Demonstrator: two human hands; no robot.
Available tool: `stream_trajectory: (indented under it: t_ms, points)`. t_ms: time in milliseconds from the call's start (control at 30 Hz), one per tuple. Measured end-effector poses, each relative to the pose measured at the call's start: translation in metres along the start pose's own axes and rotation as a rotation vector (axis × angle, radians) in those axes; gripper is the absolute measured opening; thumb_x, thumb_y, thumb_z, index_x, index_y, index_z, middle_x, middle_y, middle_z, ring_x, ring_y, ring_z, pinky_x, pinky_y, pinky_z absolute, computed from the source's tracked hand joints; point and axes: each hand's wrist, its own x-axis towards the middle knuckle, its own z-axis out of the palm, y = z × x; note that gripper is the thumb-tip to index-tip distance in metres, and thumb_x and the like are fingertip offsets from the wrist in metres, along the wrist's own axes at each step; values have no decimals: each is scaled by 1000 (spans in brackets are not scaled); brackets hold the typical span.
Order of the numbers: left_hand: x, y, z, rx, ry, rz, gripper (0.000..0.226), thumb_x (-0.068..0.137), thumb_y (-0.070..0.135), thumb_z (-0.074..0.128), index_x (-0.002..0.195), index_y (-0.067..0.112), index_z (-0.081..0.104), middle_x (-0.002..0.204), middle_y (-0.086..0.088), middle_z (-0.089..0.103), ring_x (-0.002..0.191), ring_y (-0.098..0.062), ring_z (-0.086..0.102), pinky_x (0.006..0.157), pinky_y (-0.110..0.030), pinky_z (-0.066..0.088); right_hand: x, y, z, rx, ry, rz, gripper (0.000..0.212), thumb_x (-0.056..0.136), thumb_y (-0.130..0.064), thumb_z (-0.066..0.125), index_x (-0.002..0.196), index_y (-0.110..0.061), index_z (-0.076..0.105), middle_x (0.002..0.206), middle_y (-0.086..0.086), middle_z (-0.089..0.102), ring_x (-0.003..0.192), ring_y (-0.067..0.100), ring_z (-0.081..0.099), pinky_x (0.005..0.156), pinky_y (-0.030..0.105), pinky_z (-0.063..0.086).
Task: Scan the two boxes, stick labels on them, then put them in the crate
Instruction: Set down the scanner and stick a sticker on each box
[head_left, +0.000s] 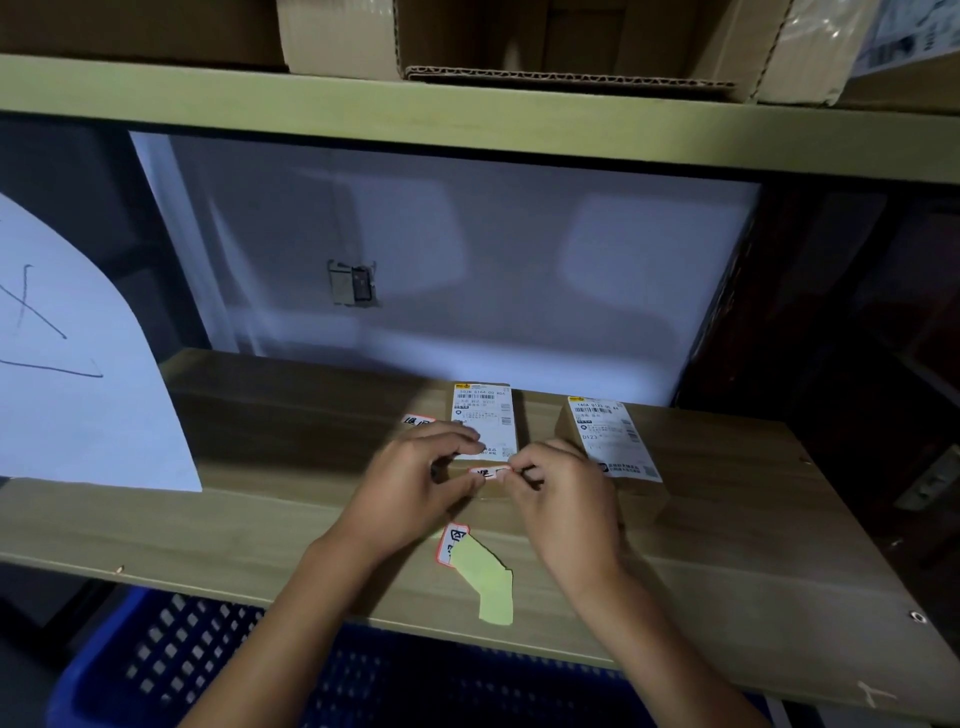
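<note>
Wooden table (260, 525) runs across the lower middle of the frame, under a shelf (363, 104) loaded with cardboard cartons along the top. White board (467, 260) stands behind it.

Blue crate (171, 654), lower left below the table's front edge; both boxes are bound for it and neither is in it yet.

Two small cardboard boxes at centre, each with a white shipping label on top. Left box (485, 415) sits directly in front of the hands; right box (613, 441) is just beside it, with a narrow gap between them.

Left hand (415, 483) and right hand (566, 493) meet at the near edge of the left box. Each grip is closed in a pinch on one end of a small red-bordered sticker (490, 473), thumb and forefinger together, holding it stretched between them.

Yellow backing strip (485, 577) lies on the table nearer the front edge, with another sticker (453, 543) at its upper end. A third sticker (418, 420) lies just left of the left box.

Step in hand, as I judge it: sticking this label on the left box. To do it well:
- keep it taut and level so it does not curl onto itself
- lay it on bare cardboard, off the barcode
- touch down one end, then smooth across to the other
- press the corners last

Risk: the light box may slide under the press; steady it with spare fingers.
</note>
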Motion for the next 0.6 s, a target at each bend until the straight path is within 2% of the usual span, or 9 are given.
stream_trajectory:
  t_ms: [100, 233, 367, 433, 500, 600]
  points:
    - [1, -4, -4, -18, -37, 17, 32, 84, 22, 86, 116, 22, 82, 126, 12, 75, 121, -3, 67, 107, -28, 51, 0, 3, 1, 51, 3, 7, 5, 81, -16, 81, 79, -18, 77, 81, -6, 72, 70, 12, 71, 67, 36, 59]
    - [-1, -9, -10, -47, -92, -1, 40, 86, 19, 85, 126, 21, 78, 134, 9, 74, 133, 0, 60, 117, -29, 45, -2, 1, 2, 77, 5, 4, 6, 82, -14, 79, 82, -19, 77, 83, -5, 73, 73, 12, 72, 69, 37, 60]
    - [-2, -7, -21, -145, -173, -32, 52, 88, 4, 80, 137, 21, 70, 144, 9, 67, 142, 0, 52, 123, -24, 36, -4, 2, 1, 58, -11, 9, 13, 83, -12, 78, 93, -19, 75, 92, -3, 73, 79, 15, 71, 71, 40, 61]
    - [-8, -5, -32, -240, -101, -61, 53, 90, -4, 75, 134, 25, 70, 141, 13, 67, 136, 5, 56, 119, -17, 38, -8, 1, 0, 22, -24, 2, 26, 84, -10, 77, 108, -21, 72, 104, -2, 71, 87, 17, 71, 75, 41, 61]
    - [-17, -5, -43, -306, 35, -115, 45, 93, -6, 71, 128, 21, 72, 132, 8, 72, 124, 4, 64, 110, -17, 47, -15, -2, -4, -41, 14, -22, 34, 86, -13, 74, 117, -24, 67, 114, -3, 66, 93, 19, 71, 74, 42, 61]
    - [-36, -14, -58, -323, 183, -229, 29, 98, 0, 67, 117, 19, 78, 112, 12, 79, 102, 9, 69, 92, -8, 49, -30, -16, -10, -103, 120, -90, 17, 86, -22, 72, 102, -25, 69, 101, -6, 68, 89, 19, 68, 64, 37, 56]
